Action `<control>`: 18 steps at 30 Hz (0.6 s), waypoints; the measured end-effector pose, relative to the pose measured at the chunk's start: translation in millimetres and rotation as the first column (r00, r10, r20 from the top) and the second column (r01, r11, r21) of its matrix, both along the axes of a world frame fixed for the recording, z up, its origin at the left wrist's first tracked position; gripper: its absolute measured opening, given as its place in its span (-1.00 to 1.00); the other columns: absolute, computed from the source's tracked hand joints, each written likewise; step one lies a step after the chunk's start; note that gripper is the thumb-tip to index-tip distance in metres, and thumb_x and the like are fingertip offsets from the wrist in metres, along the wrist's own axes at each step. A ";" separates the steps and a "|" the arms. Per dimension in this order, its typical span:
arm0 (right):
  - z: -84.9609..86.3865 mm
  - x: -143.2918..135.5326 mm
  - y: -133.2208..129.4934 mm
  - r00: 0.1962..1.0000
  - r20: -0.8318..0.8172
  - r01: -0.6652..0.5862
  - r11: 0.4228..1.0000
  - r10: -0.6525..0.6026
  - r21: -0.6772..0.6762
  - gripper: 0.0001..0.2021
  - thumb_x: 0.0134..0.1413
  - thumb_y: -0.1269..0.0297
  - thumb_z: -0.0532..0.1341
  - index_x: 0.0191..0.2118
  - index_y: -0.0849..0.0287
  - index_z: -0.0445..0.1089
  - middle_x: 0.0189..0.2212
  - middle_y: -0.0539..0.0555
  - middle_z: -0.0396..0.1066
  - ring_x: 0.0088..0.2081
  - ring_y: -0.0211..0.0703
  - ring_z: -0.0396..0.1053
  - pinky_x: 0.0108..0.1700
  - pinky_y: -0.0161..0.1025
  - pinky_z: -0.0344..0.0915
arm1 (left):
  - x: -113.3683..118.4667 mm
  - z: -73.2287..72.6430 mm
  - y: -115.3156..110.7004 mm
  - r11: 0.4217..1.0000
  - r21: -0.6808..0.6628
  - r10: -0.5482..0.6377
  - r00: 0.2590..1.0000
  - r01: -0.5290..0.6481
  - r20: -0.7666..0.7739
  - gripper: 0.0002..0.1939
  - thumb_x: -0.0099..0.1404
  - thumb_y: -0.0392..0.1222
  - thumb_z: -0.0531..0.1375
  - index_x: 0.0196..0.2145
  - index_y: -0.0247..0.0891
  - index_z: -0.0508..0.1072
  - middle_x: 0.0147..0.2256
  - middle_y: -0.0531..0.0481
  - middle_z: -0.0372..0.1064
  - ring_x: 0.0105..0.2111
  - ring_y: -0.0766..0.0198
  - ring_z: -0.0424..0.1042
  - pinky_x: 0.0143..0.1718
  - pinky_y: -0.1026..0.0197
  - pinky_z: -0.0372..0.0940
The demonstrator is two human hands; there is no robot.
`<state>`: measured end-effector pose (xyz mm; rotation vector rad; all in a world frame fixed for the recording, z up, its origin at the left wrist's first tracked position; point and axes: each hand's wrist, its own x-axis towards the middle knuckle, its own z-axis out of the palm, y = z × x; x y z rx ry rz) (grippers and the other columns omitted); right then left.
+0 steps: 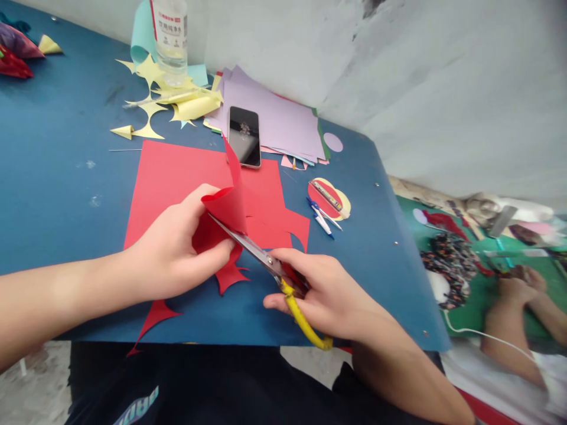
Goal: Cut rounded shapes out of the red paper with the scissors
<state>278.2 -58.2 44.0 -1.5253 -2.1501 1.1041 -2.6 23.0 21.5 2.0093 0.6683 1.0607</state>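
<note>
My left hand (177,248) grips a curled piece of red paper (228,203) between thumb and fingers, above the blue table. My right hand (316,295) is closed round the yellow and red handles of the scissors (266,260). The blades point up and left, against the lower edge of the curled paper, close to my left thumb. Beneath my left hand lies a large red sheet (172,171). Red offcuts with curved edges (231,277) hang below the held piece, and another offcut (157,316) lies near the table's front edge.
A phone (244,137) lies partly on stacked purple sheets (283,118). Behind are a water bottle (172,44) and yellow scraps (150,109). A compass (321,219) and a cutter (326,196) on round paper are at right. A person's hands (522,283) show at a green table (473,319).
</note>
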 end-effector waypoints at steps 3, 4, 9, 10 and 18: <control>0.0 1.2 -0.4 1.000 -0.010 0.005 1.000 -0.004 0.026 -0.51 0.33 -0.21 0.49 -0.01 0.16 0.56 -0.46 -0.09 0.39 -0.49 -0.27 0.23 -0.40 -0.36 0.24 | -0.1 0.7 0.1 0.999 0.044 0.026 0.999 -0.025 -0.024 -0.70 0.45 -0.33 0.30 0.12 -0.23 0.50 0.01 -0.03 0.64 -0.02 0.19 0.69 0.03 0.22 0.60; -0.1 1.3 -0.7 1.000 -0.017 0.003 0.999 -0.003 0.033 -0.50 0.34 -0.21 0.48 0.00 0.17 0.57 -0.46 -0.09 0.39 -0.49 -0.26 0.23 -0.41 -0.36 0.25 | -0.2 0.8 0.2 0.998 0.057 0.027 0.999 -0.026 -0.019 -0.70 0.45 -0.34 0.30 0.11 -0.23 0.50 0.00 -0.01 0.64 -0.02 0.21 0.69 0.03 0.23 0.59; -0.8 1.2 -1.8 1.000 -0.028 0.004 0.998 -0.002 0.062 -0.48 0.33 -0.22 0.48 0.02 0.18 0.59 -0.47 -0.09 0.39 -0.50 -0.27 0.23 -0.42 -0.37 0.27 | -0.6 -0.7 0.9 0.998 0.059 0.025 1.000 -0.025 -0.004 -0.71 0.43 -0.36 0.30 0.08 -0.21 0.51 -0.01 0.01 0.62 -0.02 0.24 0.69 0.03 0.25 0.58; -1.0 1.2 -1.9 1.000 -0.030 0.005 0.998 -0.003 0.064 -0.48 0.33 -0.22 0.49 0.02 0.18 0.59 -0.47 -0.08 0.39 -0.50 -0.27 0.23 -0.42 -0.37 0.27 | -0.8 -1.1 0.8 0.998 0.061 0.030 1.000 -0.030 -0.003 -0.70 0.43 -0.36 0.30 0.09 -0.21 0.51 -0.01 0.01 0.62 -0.01 0.23 0.69 0.04 0.24 0.58; 0.3 2.3 -2.7 0.997 -0.071 0.045 0.997 -0.040 0.065 -0.44 0.27 -0.26 0.52 0.05 0.16 0.61 -0.47 -0.08 0.39 -0.50 -0.27 0.21 -0.43 -0.38 0.29 | -2.6 0.7 0.4 0.999 0.019 0.048 0.999 -0.048 0.001 -0.64 0.42 -0.34 0.30 0.14 -0.14 0.49 0.02 0.03 0.61 -0.02 0.20 0.67 0.00 0.19 0.56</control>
